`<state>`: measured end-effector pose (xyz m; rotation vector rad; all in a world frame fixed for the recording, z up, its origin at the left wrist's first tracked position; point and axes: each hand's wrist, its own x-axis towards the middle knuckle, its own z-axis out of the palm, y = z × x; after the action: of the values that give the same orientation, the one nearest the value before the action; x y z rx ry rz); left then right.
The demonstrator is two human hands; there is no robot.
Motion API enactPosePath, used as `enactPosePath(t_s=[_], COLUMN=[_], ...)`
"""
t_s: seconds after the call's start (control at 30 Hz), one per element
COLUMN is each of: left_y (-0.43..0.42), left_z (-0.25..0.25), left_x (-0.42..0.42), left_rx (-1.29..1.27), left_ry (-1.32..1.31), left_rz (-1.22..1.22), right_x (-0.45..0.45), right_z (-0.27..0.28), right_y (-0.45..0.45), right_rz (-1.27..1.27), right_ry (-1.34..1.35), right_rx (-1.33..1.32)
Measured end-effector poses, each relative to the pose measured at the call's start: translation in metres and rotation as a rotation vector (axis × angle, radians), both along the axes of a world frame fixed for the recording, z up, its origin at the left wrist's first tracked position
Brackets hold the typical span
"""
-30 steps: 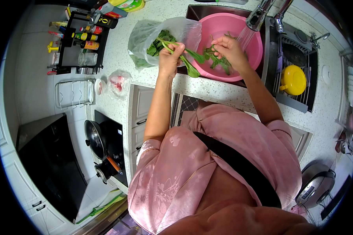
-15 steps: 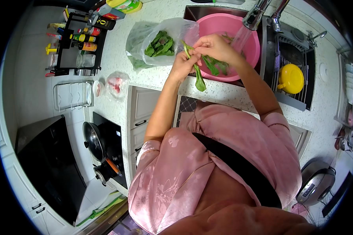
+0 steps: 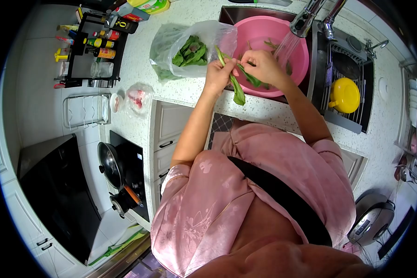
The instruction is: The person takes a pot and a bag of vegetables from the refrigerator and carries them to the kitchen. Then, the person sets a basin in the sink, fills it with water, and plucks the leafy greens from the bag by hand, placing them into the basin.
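My left hand (image 3: 219,76) is closed around a leafy green stalk (image 3: 238,95), whose pale stem sticks up past the fingers and whose leaf hangs down over the counter edge. Close beside it, at the rim of the pink basin (image 3: 302,55), my right hand (image 3: 265,66) is pinched on a green leaf (image 3: 252,80) that hangs below its fingers. Water runs from the faucet (image 3: 303,25) into the basin, where bits of greens (image 3: 271,45) lie. Left of my hands, a clear plastic bag (image 3: 166,46) lies open with more leafy greens (image 3: 191,52) inside.
A yellow pot (image 3: 345,95) sits on the dish rack at right. On the left counter lies a bag of raw meat (image 3: 136,99). Beyond it are a lidded pan (image 3: 110,164) on the cooktop and a black rack (image 3: 90,51) of bottles. A knife (image 3: 275,2) lies behind the sink.
My right hand has shifted slightly right, apart from my left, with the leaf in its fingers. The left hand and its stalk have barely moved.
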<state>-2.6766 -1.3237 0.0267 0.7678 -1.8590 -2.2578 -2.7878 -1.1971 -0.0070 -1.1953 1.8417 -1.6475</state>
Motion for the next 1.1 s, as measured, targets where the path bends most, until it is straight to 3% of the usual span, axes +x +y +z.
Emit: enactPosePath(t_s=[0.03, 0.1, 0.13, 0.2, 0.33, 0.43, 0.5, 0.8, 1.0, 1.1], left_y=[0.001, -0.003, -0.005, -0.006, -0.002, 0.001, 0.000, -0.006, -0.009, -0.010], left_z=[0.000, 0.000, -0.001, -0.004, -0.001, 0.000, -0.002, 0.005, 0.004, -0.003], left_x=[0.000, 0.000, 0.001, 0.001, -0.001, -0.002, -0.002, 0.004, 0.000, -0.003], left_rx=[0.021, -0.001, -0.023, -0.033, -0.028, -0.023, -0.049, -0.173, 0.062, 0.109], left_ry=[0.002, -0.012, -0.025, -0.037, -0.052, -0.063, -0.057, -0.037, 0.095, 0.114], left_rz=[0.031, 0.025, 0.019, -0.004, -0.040, -0.046, -0.072, -0.233, -0.079, 0.042], right_x=[-0.001, -0.002, -0.005, -0.014, -0.026, -0.021, -0.015, -0.013, -0.014, -0.005], right_z=[-0.002, 0.003, 0.004, 0.001, -0.004, 0.004, 0.000, 0.016, 0.005, 0.010], right_y=[0.002, 0.008, 0.010, 0.013, 0.008, 0.000, -0.008, -0.008, -0.016, -0.016], right_rz=[0.000, -0.016, -0.014, 0.073, 0.121, 0.164, 0.104, 0.134, 0.111, 0.065], right_ry=[0.000, -0.420, -0.420, -0.706, -0.659, -0.613, -0.345, 0.032, -0.141, -0.079], right_rx=[-0.001, 0.067, 0.068, -0.132, -0.146, -0.006, -0.034, 0.148, 0.008, 0.009])
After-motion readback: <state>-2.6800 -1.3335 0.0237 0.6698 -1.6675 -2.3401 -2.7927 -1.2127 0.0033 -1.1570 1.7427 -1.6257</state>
